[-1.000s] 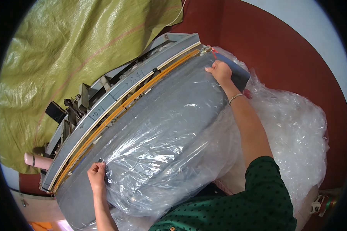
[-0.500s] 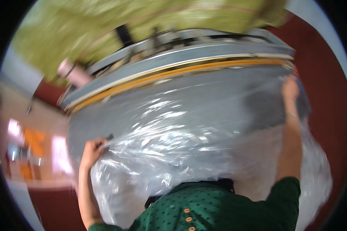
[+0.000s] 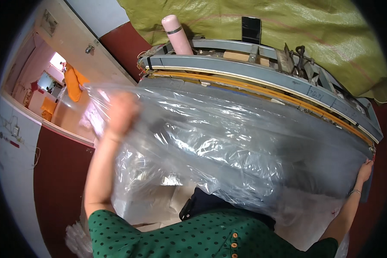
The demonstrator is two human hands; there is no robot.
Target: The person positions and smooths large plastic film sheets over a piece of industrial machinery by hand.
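A wide sheet of clear plastic film stretches over the grey tabletop, creased and shiny. My left hand is raised at the film's left end, smeared by motion. The film is lifted up with that hand, and a loose flap of it sticks out beyond the fingers. At the table's far right end, my right hand is closed at the film's corner, beside the table edge. The near part of the film hangs down toward my body.
A grey metal frame with orange strips runs along the table's back. A pink flask and metal clamps stand on it. Behind hangs a yellow-green sheet. At left is an open door; crumpled plastic lies below.
My left hand has risen and moved toward the table's back, lifting the film's left end. The view has turned left, bringing the doorway in. My right hand stays at the table's right end.
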